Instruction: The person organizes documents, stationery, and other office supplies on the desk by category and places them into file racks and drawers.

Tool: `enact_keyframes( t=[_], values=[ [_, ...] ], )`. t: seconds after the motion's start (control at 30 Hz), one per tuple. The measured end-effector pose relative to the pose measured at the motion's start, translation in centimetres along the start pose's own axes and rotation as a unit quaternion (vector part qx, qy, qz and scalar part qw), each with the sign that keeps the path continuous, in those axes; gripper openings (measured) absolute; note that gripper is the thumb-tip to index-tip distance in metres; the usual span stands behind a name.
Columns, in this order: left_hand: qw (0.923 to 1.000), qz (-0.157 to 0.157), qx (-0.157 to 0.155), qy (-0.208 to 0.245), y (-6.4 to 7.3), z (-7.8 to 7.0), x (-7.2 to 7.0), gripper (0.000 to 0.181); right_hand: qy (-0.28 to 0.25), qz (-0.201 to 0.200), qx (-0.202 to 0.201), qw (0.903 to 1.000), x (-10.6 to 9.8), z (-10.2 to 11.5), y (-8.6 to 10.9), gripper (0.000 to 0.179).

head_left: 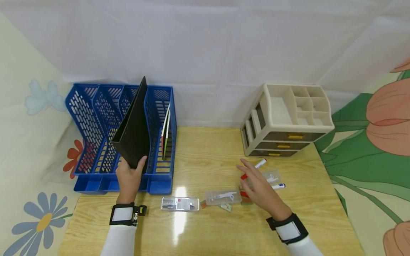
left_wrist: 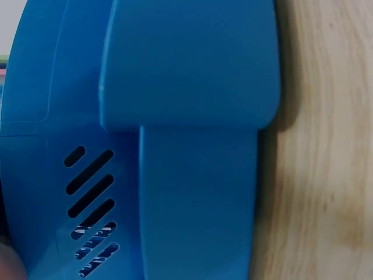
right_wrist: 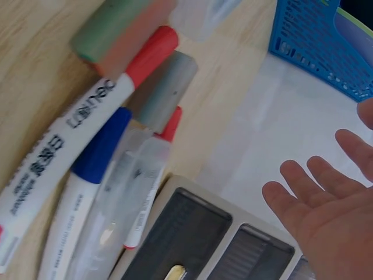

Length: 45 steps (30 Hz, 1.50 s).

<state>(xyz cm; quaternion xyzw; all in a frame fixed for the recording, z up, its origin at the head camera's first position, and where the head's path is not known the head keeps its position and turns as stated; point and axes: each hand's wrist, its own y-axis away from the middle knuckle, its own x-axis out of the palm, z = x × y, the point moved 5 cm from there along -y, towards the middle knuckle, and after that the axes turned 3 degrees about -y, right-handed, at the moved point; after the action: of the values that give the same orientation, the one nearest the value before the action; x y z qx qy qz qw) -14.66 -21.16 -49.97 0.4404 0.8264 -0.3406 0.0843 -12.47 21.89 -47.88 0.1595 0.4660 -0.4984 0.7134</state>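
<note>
My left hand (head_left: 129, 179) grips the lower front edge of a black folder (head_left: 137, 135), thumb on its right side. The folder stands tilted in the blue file rack (head_left: 160, 180), in the compartment beside the rightmost one. In the left wrist view the rack's blue front trays (left_wrist: 192, 198) fill the middle, and only a bit of the hand shows at the lower left. My right hand (head_left: 261, 190), fingers spread and holding nothing, hovers over whiteboard markers. The right wrist view shows a red-capped marker (right_wrist: 64, 140) and a blue-capped marker (right_wrist: 84, 192) near it.
Thin books (head_left: 165, 135) lean in the rack's rightmost compartment. A clear pen case (head_left: 180, 204), a clear box (head_left: 222, 197) with a white item inside and a small eraser (head_left: 226, 207) lie in front. A beige drawer organizer (head_left: 267, 117) stands at the back right.
</note>
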Motion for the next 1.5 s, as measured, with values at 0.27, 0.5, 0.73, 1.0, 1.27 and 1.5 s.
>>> enact_keyframes(
  t=[0.27, 0.5, 0.73, 1.0, 1.27, 1.5],
  values=[
    [0.997, 0.018, 0.059, -0.047, 0.6, -0.8, 0.7, 0.034, -0.002, 0.014, 0.045, 0.9989, 0.0, -1.8, 1.0, 0.049],
    [0.996, 0.007, 0.077, -0.045, 0.6, -1.3, 0.6, 0.029, -0.016, 0.008, 0.07, 0.9974, -0.6, -3.0, 1.8, 0.043],
    [0.9959, 0.006, 0.072, -0.054, 0.6, -1.4, 0.4, 0.027, -0.03, 0.004, 0.077, 0.9966, -0.9, -3.4, 2.0, 0.043],
    [0.9961, 0.015, 0.068, -0.054, 0.7, -1.7, 0.2, 0.037, -0.034, -0.026, 0.068, 0.9968, -1.7, -4.1, 2.2, 0.051],
    [0.9937, -0.025, 0.089, -0.063, 1.1, -1.9, -0.4, 0.06, -0.028, -0.05, 0.074, 0.9956, -3.1, -4.4, 1.7, 0.045],
    [0.9913, -0.054, 0.111, -0.046, 1.1, -2.7, -1.3, 0.073, -0.034, -0.063, 0.085, 0.9938, -3.8, -4.6, 1.5, 0.042]
  ],
)
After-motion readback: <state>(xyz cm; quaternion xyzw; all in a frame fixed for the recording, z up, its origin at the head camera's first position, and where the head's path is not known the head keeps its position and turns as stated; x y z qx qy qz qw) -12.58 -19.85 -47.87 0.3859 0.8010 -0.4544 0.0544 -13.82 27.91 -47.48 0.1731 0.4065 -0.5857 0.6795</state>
